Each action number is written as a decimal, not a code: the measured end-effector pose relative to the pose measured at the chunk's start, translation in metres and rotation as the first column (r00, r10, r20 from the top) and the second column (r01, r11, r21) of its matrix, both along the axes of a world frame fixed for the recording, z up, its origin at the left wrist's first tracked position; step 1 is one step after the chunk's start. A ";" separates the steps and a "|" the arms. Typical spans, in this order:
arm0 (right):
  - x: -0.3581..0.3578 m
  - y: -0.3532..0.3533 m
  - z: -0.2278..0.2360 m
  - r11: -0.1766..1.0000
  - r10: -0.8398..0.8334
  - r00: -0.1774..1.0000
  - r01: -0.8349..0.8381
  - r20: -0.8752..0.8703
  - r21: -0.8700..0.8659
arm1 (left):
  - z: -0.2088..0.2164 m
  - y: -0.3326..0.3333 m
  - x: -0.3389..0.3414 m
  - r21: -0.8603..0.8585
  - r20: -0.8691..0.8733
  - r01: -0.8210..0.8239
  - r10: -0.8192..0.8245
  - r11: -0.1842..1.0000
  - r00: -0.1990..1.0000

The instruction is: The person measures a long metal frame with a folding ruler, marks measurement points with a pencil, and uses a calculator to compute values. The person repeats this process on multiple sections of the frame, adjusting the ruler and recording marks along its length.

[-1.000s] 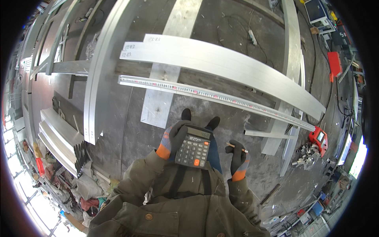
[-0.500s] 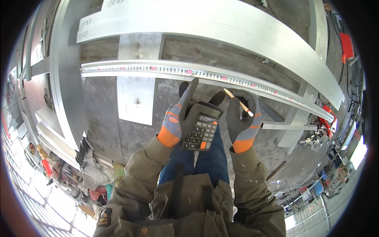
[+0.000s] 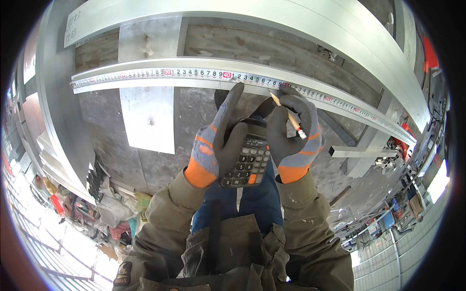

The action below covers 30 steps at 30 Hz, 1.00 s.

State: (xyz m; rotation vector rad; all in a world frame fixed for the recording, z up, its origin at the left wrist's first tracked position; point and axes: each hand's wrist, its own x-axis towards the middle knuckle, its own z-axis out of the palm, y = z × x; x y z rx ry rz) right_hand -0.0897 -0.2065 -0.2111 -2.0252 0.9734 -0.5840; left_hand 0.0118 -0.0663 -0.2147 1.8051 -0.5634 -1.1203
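Observation:
My left hand (image 3: 211,148), in a grey glove with orange cuff, is closed around the left side of a black calculator (image 3: 246,162). Its index finger stretches up to the lower edge of a long silver metal profile (image 3: 204,63). Along that profile lies a white tape measure (image 3: 194,72) with black and red markings. In my gloved right hand (image 3: 294,140) a wooden pencil (image 3: 291,118) is pinched, its sharpened tip close to the profile's lower edge. The right fingertips reach the tape, covering a few of its marks. Part of the calculator's screen is in shadow.
A wide silver beam (image 3: 233,10) runs across the far side, and another metal beam (image 3: 60,106) stands on the left. Below the profile lies a flat pale sheet (image 3: 148,121). A short square bar (image 3: 357,152) rests at right. Rags and clutter (image 3: 114,208) are at lower left.
Both hands have moved up toward the profile and the tape. The right hand has brought the pencil tip near the profile's edge. The whole view has shifted a little closer.

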 end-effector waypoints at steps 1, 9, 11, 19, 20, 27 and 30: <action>0.000 0.000 -0.001 1.000 0.006 1.000 -0.006 0.013 -0.002 | -0.001 -0.001 0.000 -0.015 0.016 0.001 -0.001 1.000 1.000; -0.004 -0.001 -0.003 0.996 0.056 0.997 -0.060 -0.061 -0.065 | 0.000 -0.003 0.001 0.001 -0.064 -0.035 0.035 0.999 0.997; -0.003 -0.001 -0.004 0.996 0.054 0.997 -0.057 -0.054 -0.062 | 0.002 -0.002 0.002 0.022 -0.122 -0.044 0.046 0.999 0.991; -0.002 -0.002 -0.005 0.991 0.077 0.996 -0.081 -0.046 -0.102 | 0.003 -0.002 -0.002 0.026 -0.124 -0.072 0.074 0.997 0.990; -0.002 -0.001 -0.005 0.992 0.077 0.996 -0.081 -0.044 -0.098 | 0.001 0.000 -0.001 0.034 -0.108 -0.050 0.053 0.998 0.993; -0.004 -0.001 -0.002 0.990 0.094 0.992 -0.102 -0.086 -0.095 | -0.002 0.002 -0.001 0.027 -0.022 0.008 -0.008 1.000 1.000; -0.005 -0.002 0.000 0.991 0.113 0.989 -0.119 -0.096 -0.067 | 0.000 0.002 0.001 0.041 -0.067 -0.001 0.004 0.999 0.998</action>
